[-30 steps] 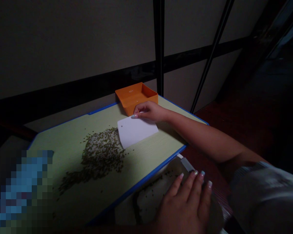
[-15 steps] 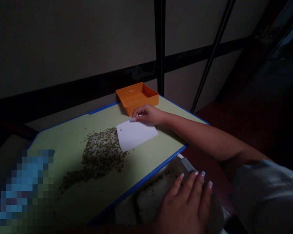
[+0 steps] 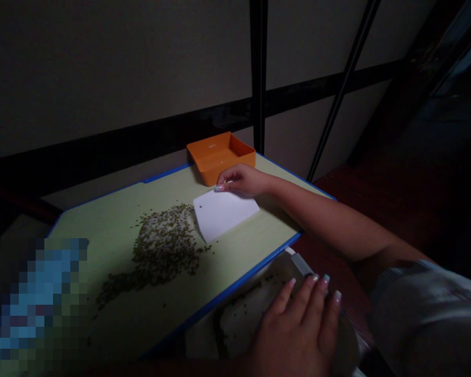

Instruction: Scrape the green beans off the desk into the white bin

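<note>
My right hand (image 3: 239, 179) pinches the upper edge of a white card (image 3: 223, 212) with a small dark hole in one corner. The card leans on the table, its left edge beside a spread of small greenish-brown grains (image 3: 160, 243). Just behind that hand is an orange open box (image 3: 223, 157). Lower down, my left hand (image 3: 298, 324) lies flat with fingers stretched over a pale, see-through container (image 3: 239, 319) below the table's front edge. Dark grains show in or on this container, and a light clip-like piece (image 3: 301, 264) sits at its far side.
The yellow-green table top (image 3: 113, 225) has a blue rim (image 3: 235, 287). Behind it stand dark-framed panels (image 3: 141, 68). A pixelated blue item (image 3: 31, 303) lies at the left. Dark red floor (image 3: 345, 193) shows at the right.
My right hand and the white card have shifted slightly right and away from the grain spread. More grains show where the card's left edge was. My left hand stays put.
</note>
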The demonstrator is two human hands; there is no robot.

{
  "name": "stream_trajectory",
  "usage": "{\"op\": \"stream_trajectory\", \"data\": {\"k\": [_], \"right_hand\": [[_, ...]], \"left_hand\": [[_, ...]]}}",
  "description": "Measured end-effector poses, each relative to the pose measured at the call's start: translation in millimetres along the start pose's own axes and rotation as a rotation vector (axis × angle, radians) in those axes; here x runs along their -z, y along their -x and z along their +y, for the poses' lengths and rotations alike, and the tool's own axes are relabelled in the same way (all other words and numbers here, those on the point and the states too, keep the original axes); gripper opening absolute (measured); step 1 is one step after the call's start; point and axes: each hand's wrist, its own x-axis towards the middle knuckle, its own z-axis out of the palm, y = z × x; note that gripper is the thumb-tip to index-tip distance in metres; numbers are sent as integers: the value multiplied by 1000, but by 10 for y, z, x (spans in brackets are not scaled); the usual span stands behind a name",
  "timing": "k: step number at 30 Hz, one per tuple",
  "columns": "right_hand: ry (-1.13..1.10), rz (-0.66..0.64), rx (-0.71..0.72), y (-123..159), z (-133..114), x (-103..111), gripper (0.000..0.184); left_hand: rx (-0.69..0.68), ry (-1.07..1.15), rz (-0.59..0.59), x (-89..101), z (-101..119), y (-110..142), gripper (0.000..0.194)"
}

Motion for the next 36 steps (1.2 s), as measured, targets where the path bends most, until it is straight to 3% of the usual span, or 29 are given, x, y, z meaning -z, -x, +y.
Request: {"op": "stream_trajectory", "data": {"k": [11,17,24,29,33,36], "right_hand": [[139,-21,-12,15,32,-19,20],[78,-87,1,40,-28,-58,19],[100,-10,-34,71,-51,71,15],[83,-90,-72,122,-98,63,18],[79,-193,-151,158,-129,55,24],[75,-201,-201,167,-136,65,28]], "left_hand": [[-17,8,-39,2,-5,9,44],[6,-10,0,0,11,7,39],[43,21,-23,29,57,-10,38],[75,28,-43,7,112,-1,40],[129,6,6,-34,157,6,39],[150,-15,41,-51,173,2,40]]}}
